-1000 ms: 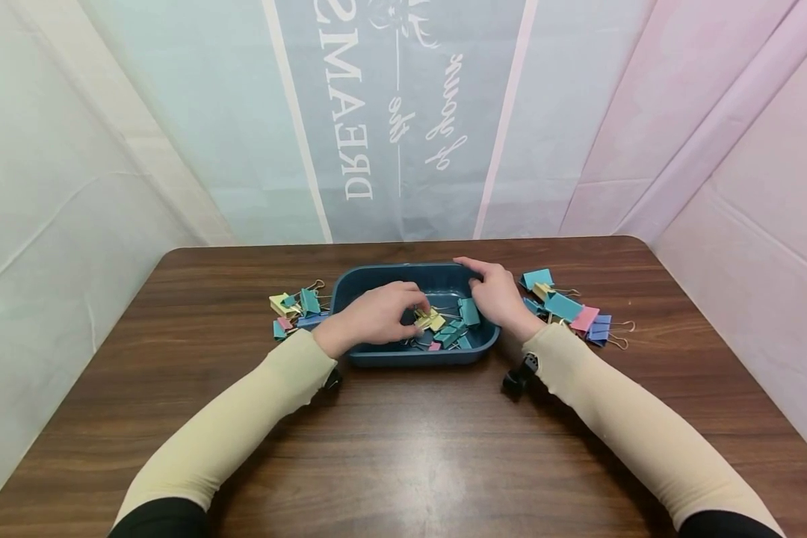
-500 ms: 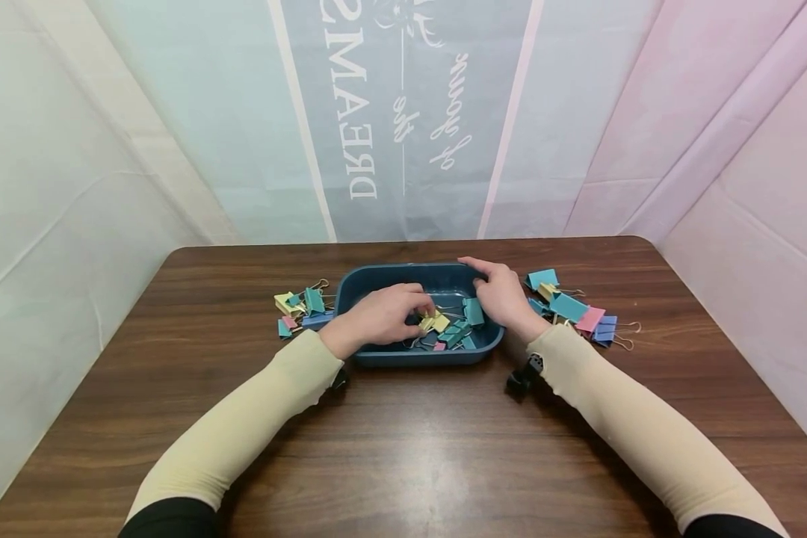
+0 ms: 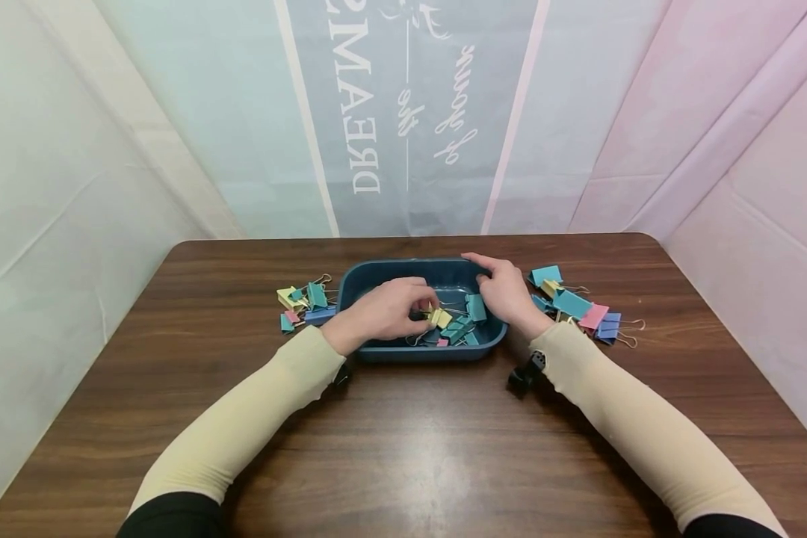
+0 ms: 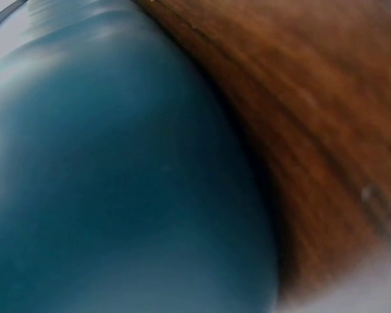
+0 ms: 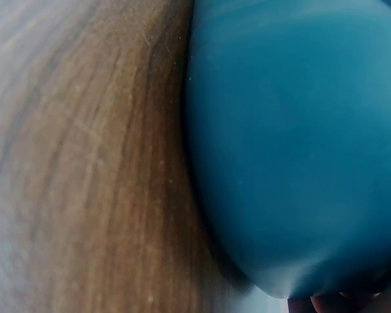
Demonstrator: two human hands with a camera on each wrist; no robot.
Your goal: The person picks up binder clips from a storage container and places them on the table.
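Observation:
A dark blue plastic bin (image 3: pixel 424 354) with binder clips inside stands near the back of the wooden table. My left hand (image 3: pixel 390 308) reaches over its left side, thumb and fingers pinching at a yellow binder clip (image 3: pixel 440 318). Teal binder clips (image 3: pixel 459 329) and a small pink one (image 3: pixel 441 343) lie to the right of these fingertips. My right hand (image 3: pixel 506 293) grips the bin's right end, thumb inside and index finger along the back rim; the other fingers are mostly hidden. Both wrist views show mainly the bin's outer wall (image 4: pixel 130 163) and the table.
A pile of mixed binder clips (image 3: pixel 307 299) lies left of the bin, close against it. Another pile, with a large teal binder clip (image 3: pixel 571 304), sits to the right. The table (image 3: pixel 403 433) ends at a fabric backdrop (image 3: pixel 417 187) behind.
The head view shifts slightly. My left fingers have edged right and closed more on the yellow binder clip. My right hand stays on the bin.

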